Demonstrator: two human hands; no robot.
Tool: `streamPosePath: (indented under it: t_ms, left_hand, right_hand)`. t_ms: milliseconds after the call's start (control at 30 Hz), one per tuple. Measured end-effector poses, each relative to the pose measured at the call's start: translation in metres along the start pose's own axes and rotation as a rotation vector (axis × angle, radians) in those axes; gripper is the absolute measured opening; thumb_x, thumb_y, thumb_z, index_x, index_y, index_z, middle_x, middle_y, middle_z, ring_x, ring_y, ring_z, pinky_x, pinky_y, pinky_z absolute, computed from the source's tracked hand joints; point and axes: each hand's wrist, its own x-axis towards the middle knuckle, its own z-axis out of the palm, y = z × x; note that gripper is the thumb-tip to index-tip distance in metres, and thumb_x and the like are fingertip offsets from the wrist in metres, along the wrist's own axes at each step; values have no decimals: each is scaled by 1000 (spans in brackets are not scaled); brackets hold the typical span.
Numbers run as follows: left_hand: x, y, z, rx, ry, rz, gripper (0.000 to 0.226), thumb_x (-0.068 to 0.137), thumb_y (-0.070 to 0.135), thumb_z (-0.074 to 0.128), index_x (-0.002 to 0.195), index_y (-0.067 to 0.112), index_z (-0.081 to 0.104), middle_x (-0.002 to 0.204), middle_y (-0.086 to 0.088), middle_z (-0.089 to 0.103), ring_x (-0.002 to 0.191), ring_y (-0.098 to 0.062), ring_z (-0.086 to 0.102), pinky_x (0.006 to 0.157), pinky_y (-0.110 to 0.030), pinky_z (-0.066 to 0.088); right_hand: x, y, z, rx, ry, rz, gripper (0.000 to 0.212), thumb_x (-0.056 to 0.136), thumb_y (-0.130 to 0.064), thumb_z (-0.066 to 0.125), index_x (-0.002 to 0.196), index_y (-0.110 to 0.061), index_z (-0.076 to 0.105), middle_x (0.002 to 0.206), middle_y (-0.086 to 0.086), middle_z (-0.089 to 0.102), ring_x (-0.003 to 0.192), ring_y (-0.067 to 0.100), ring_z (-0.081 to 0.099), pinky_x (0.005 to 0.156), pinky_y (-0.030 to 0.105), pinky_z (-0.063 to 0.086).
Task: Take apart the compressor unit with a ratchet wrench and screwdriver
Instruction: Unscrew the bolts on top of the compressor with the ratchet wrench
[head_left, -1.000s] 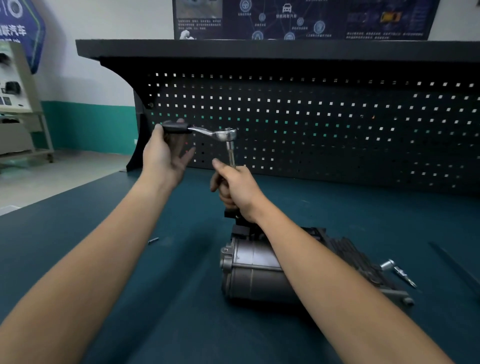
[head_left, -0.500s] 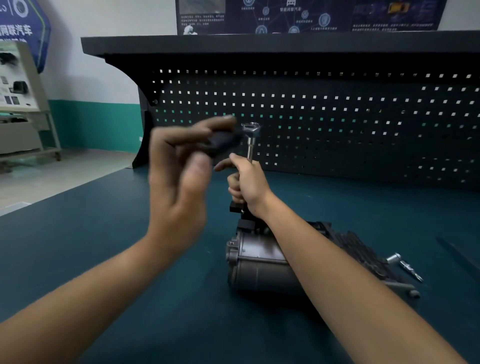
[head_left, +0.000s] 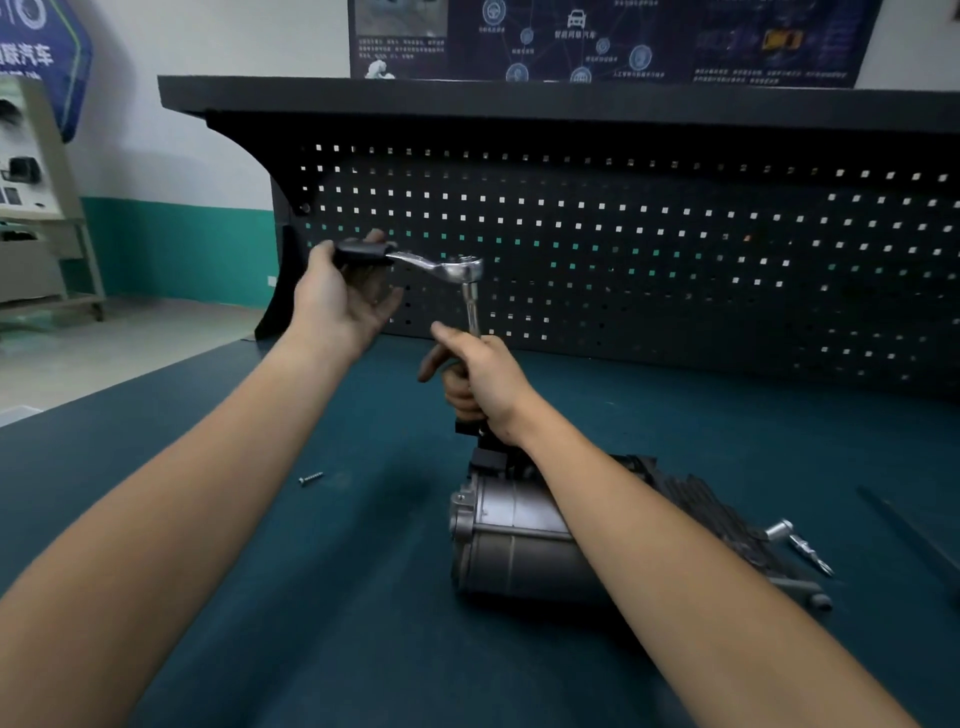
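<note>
Two hands on the tool now. I see the teal-topped workbench (head_left: 260, 597) carrying the grey cylindrical metal compressor unit (head_left: 509, 545), lying on its side. Above the compressor's far end, the right hand (head_left: 483, 379) curls tight round the upright shaft of the chrome, black-handled ratchet wrench (head_left: 447, 266). The left hand (head_left: 337, 301), up-left of the compressor, pinches the wrench handle. A small silver screw (head_left: 310, 478) lies left of the compressor.

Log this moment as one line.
left hand: holds ratchet | right hand: grips extension above compressor | screw: loose on bench

Bare left hand (head_left: 340, 299), bare right hand (head_left: 485, 382)
</note>
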Motion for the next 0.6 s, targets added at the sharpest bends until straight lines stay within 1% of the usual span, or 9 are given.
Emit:
streamPosePath:
  t_ms: [133, 233, 300, 333, 400, 467, 500, 533, 600]
  left_hand:
    - [-11, 8, 6, -44, -51, 64, 25, 97, 24, 30, 86, 25, 52, 70, 14, 69, 71, -3, 67, 76, -29, 42]
    - [-35, 16, 9, -51, -20, 168, 23, 96, 22, 32, 82, 25, 50, 74, 12, 69, 79, -6, 67, 76, -28, 42]
    - [-61, 17, 11, -35, -41, 259, 22, 96, 19, 33, 81, 22, 49, 78, 11, 68, 84, -8, 65, 75, -28, 41]
    - [-76, 16, 11, -16, -85, 308, 22, 95, 17, 34, 80, 21, 49, 80, 9, 68, 87, -10, 64, 75, -29, 41]
    - [-109, 9, 5, 52, -262, 446, 16, 89, 15, 39, 80, 20, 51, 84, 5, 69, 94, -17, 62, 79, -29, 42]
    - [-135, -3, -3, 203, -488, 650, 14, 78, 10, 46, 79, 20, 56, 88, 2, 69, 99, -23, 60, 86, -30, 42]
    - [-142, -7, -6, 308, -569, 751, 14, 76, 10, 47, 80, 20, 56, 89, 5, 69, 102, -23, 59, 90, -30, 42]
    - [-145, -9, -8, 406, -602, 827, 12, 78, 10, 47, 80, 19, 54, 90, 8, 68, 105, -21, 57, 92, -30, 41]
    - [-138, -7, -8, 463, -557, 850, 14, 83, 14, 45, 81, 23, 56, 90, 11, 69, 104, -17, 59, 91, -29, 42]
  right_hand:
    - [-1, 0, -3, 41, 52, 8, 48, 100, -30, 35, 63, -5, 52, 34, -7, 20, 30, 8, 14, 40, 14, 12]
    - [-1, 2, -3, 46, 67, -20, 48, 100, -27, 35, 60, -5, 52, 34, -7, 22, 31, 8, 15, 39, 14, 15]
    - [-1, 3, -4, 64, 81, -22, 48, 100, -26, 35, 60, -5, 52, 34, -7, 23, 31, 9, 16, 39, 15, 16]
    - [0, 3, -5, 69, 86, -20, 48, 100, -26, 35, 60, -5, 52, 34, -7, 23, 32, 9, 17, 39, 15, 16]
    - [1, 3, -5, 61, 86, -13, 48, 99, -26, 35, 59, -7, 51, 34, -7, 23, 31, 9, 17, 39, 15, 16]
    - [1, 4, -3, 45, 81, -14, 48, 98, -25, 36, 54, -9, 48, 33, -8, 23, 30, 8, 17, 38, 14, 16]
    - [1, 4, -1, 40, 81, -14, 49, 97, -24, 38, 51, -11, 46, 32, -8, 23, 30, 8, 17, 38, 13, 16]
    - [1, 4, 1, 39, 82, -9, 49, 96, -24, 39, 49, -12, 43, 32, -8, 22, 29, 8, 16, 38, 13, 15]
    - [1, 3, 0, 31, 88, 16, 47, 95, -26, 42, 51, -12, 39, 33, -8, 21, 30, 8, 17, 38, 14, 16]
